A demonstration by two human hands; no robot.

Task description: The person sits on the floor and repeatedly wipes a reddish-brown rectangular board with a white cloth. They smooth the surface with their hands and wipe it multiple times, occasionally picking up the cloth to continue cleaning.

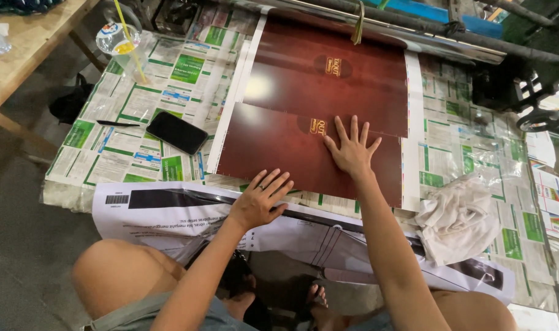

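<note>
- The near glossy maroon sheet (279, 150) lies flat on the table (138, 110), overlapping a second maroon sheet (334, 79) behind it; judging by this, laying down is done, smoothing or aligning remains.
- The right hand (352, 150) presses it, open, fingers spread.
- The left hand (262, 197) rests open at its near edge, on the white printed paper (169, 214).
- The sheet looks shiny, dark red, white-margined, with a small gold emblem.

You have one view only, from the camera on your head. It looks steeply down and forward over your knees onto the newspaper-covered worktop (169, 92), close enough that your forearms fill the lower frame. The worktop's near edge crosses the middle; its far edge meets the top.
</note>
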